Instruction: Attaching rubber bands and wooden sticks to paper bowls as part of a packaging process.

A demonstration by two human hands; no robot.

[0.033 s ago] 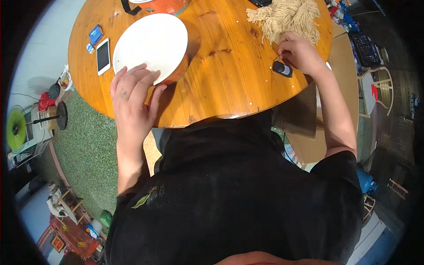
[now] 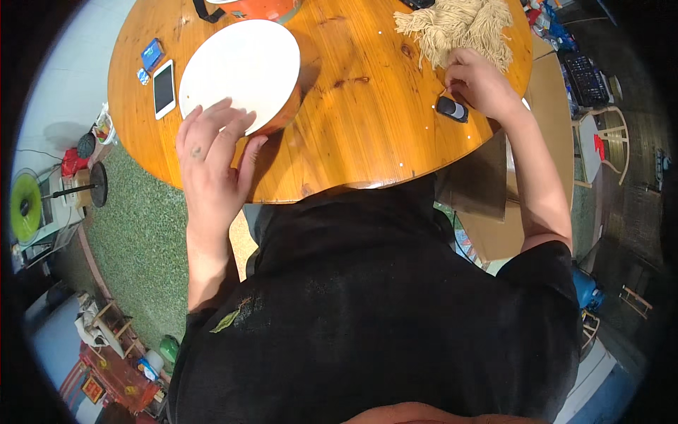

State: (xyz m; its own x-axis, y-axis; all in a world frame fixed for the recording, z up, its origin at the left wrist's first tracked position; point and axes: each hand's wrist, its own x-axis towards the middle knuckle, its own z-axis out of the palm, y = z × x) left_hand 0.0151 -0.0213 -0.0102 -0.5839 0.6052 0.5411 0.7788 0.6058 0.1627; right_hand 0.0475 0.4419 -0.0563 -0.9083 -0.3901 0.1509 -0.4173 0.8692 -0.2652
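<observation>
In the head view, the left hand (image 2: pixel 212 152), fingers loosely spread, touches the near rim of a white-lined orange tub (image 2: pixel 244 67) left on the bench (image 2: pixel 353 141). The right hand's (image 2: pixel 474 81) fingertips meet, contents unclear, between far yarn (image 2: pixel 459 28) and a near black device (image 2: pixel 451 109).

One left hand (image 2: pixel 215 152), one right hand (image 2: pixel 480 86), two orange containers (image 2: pixel 240 67) (image 2: pixel 263 8), one white phone (image 2: pixel 164 89), one tan strand bundle (image 2: pixel 462 28), one black-and-grey device (image 2: pixel 452 109).
</observation>
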